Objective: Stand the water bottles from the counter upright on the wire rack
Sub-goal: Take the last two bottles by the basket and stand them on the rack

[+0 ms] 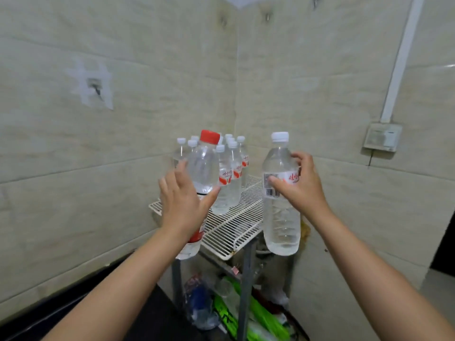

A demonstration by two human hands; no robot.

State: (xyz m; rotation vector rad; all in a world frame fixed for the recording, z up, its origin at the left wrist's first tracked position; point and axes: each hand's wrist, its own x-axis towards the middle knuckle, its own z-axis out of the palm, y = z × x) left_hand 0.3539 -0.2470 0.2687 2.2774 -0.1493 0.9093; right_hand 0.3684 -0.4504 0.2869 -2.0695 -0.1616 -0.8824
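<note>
My left hand [183, 205] wraps one clear red-capped plastic bottle [203, 168], my right hand [301, 183] one clear white-capped plastic bottle [280, 193], both upright for setting down. At twelve o'clock on the white wire rack [236, 227], roughly nine white-capped bottles [227, 173] crowd the corner.

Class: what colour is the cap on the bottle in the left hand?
Red cap, seen in the head view.
</note>
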